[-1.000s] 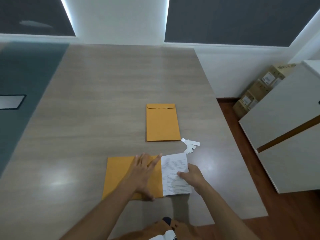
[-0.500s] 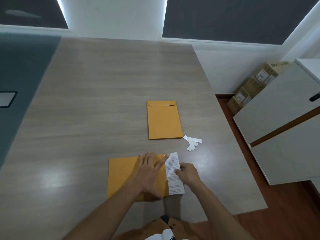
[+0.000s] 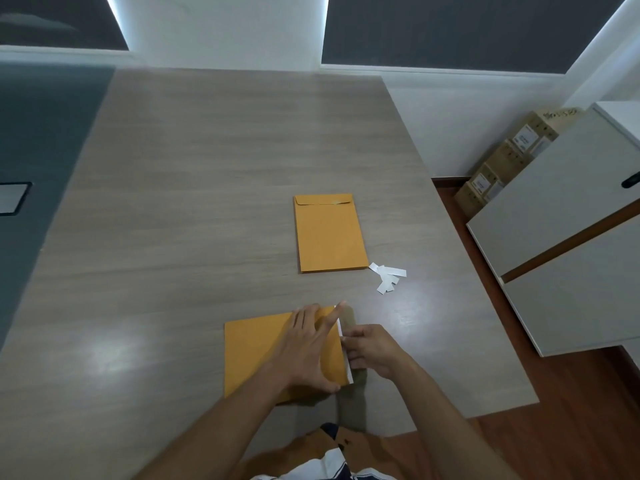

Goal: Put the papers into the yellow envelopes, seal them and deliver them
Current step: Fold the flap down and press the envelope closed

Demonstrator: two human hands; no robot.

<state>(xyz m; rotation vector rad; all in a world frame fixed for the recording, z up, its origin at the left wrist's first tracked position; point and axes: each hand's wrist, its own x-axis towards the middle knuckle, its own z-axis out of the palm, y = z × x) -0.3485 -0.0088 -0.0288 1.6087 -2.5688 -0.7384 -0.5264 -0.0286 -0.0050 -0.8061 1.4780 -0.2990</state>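
A yellow envelope [image 3: 256, 351] lies sideways near the table's front edge, its mouth to the right. My left hand [image 3: 308, 344] rests flat on its right half, fingers spread. Only a thin white sliver of the printed paper [image 3: 346, 355] shows at the mouth. My right hand [image 3: 372, 351] is at that edge with its fingers on the paper. A second yellow envelope [image 3: 329, 233], flap folded shut, lies farther back in the middle of the table.
Several small white paper strips [image 3: 388, 277] lie right of the far envelope. The wooden table [image 3: 207, 168] ends close on the right. Beyond it stand a white cabinet [image 3: 571, 237] and stacked cardboard boxes [image 3: 502, 164] on the floor.
My right hand has pushed the paper leftward into the near envelope; a wide sheet stuck out a second ago, now only a sliver shows. The left hand stayed on the envelope.
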